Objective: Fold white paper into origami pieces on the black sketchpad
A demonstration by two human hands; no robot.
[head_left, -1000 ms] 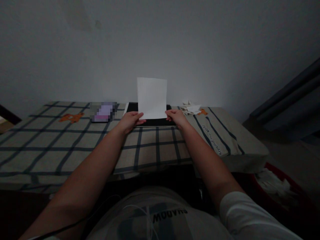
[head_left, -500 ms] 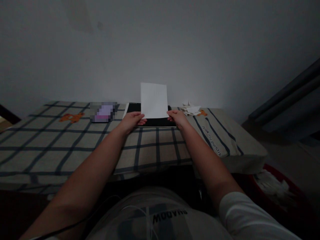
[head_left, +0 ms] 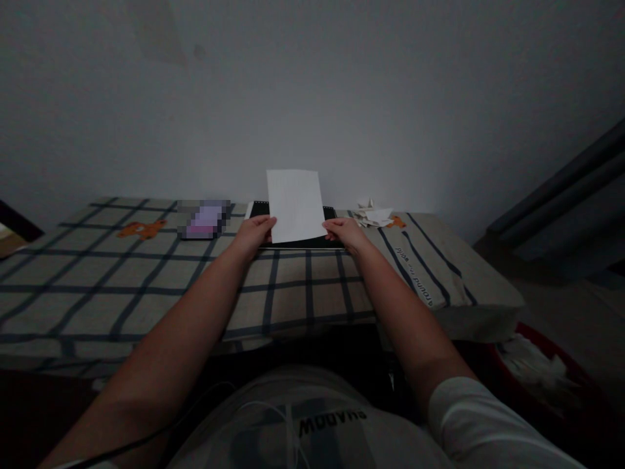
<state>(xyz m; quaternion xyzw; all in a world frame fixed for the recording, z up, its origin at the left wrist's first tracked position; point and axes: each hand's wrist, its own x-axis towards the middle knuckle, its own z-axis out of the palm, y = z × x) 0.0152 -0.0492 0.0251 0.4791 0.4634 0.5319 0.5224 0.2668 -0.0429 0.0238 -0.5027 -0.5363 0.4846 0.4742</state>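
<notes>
A blank white sheet of paper (head_left: 295, 205) is held up between my two hands, tilted, with its far edge raised against the wall. My left hand (head_left: 255, 234) pinches its left edge near the lower corner. On the opposite side my right hand (head_left: 344, 232) pinches the right edge low down. Beneath the sheet lies a flat black notebook-like thing (head_left: 312, 243) with a row of small holes along its far edge; the paper covers much of it. Folded or crumpled white paper (head_left: 373, 215) rests just beyond my right hand.
A checked cloth (head_left: 166, 286) covers the table, which stands against a pale wall. To the left lies a pixelated purple object (head_left: 204, 220). On the floor at right, a red bin (head_left: 527, 329) holds white crumpled stuff. A dark curtain (head_left: 561, 189) hangs at right.
The sheet has shifted slightly left and down toward me, and its lower edge now covers more of the black thing. Both hands still pinch its sides.
</notes>
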